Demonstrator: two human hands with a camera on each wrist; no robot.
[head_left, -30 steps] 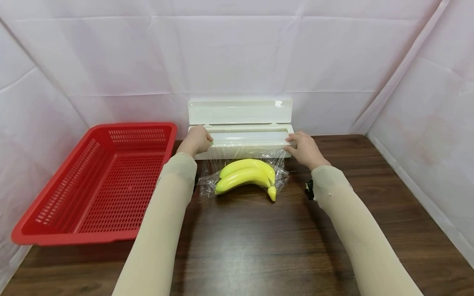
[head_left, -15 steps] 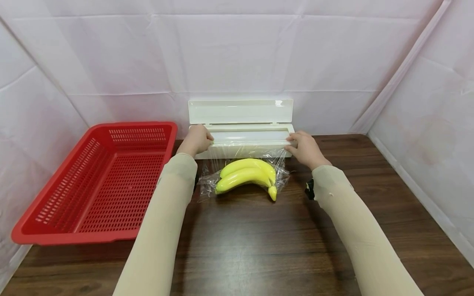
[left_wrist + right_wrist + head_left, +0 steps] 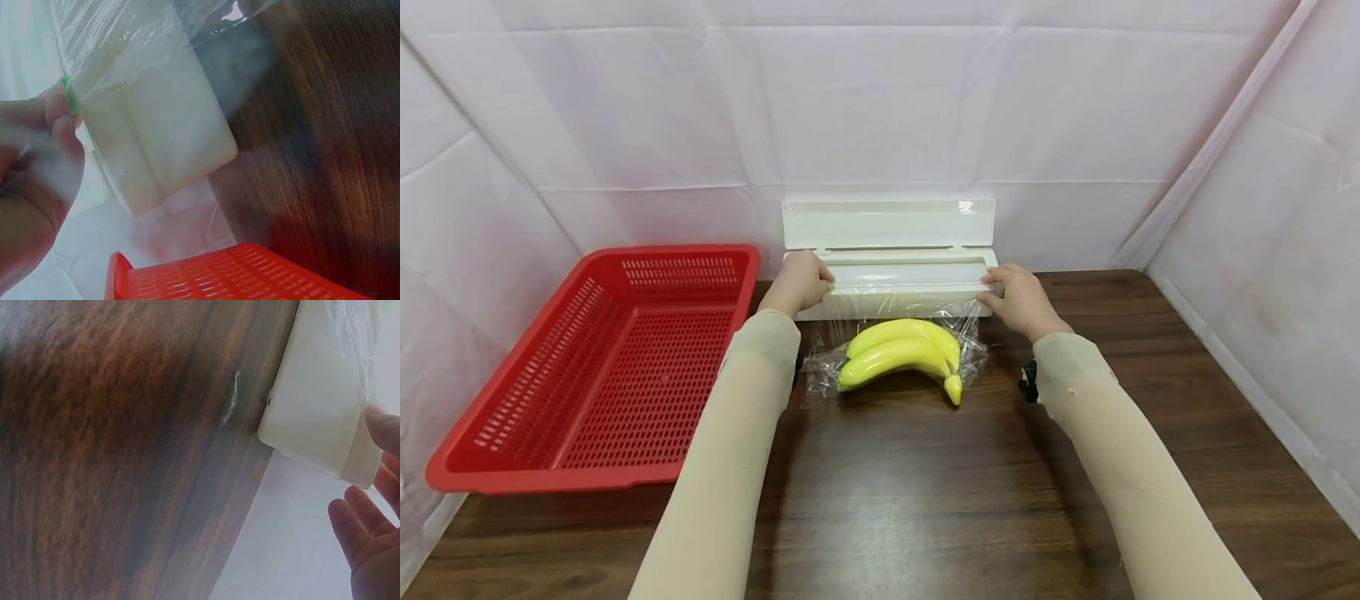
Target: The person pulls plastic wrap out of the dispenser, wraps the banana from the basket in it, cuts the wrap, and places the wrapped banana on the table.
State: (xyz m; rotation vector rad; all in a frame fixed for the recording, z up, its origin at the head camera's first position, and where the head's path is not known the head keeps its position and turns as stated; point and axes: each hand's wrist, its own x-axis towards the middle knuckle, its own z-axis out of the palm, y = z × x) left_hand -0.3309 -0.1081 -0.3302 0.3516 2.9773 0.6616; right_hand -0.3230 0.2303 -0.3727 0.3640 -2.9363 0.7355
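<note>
A white cling film dispenser [image 3: 891, 302] stands against the back wall, its lid [image 3: 887, 223] raised and a roll [image 3: 910, 275] inside. At its left end my left hand [image 3: 801, 282] pinches a small green slide cutter [image 3: 70, 98] on the front edge. My right hand [image 3: 1018, 302] grips the right end of the dispenser, thumb on the front and index finger over the rim; its other fingers are spread. Clear cling film [image 3: 972, 333] drapes from the dispenser down to a bunch of yellow bananas [image 3: 898, 354]. How far the film passes beneath them is hidden.
At the left, a red perforated basket [image 3: 647, 375] stands on the dark wooden table [image 3: 887, 500]. A small shred of film [image 3: 231, 400] lies on the wood near the dispenser's right end. White sheeting [image 3: 865, 108] encloses the back and sides.
</note>
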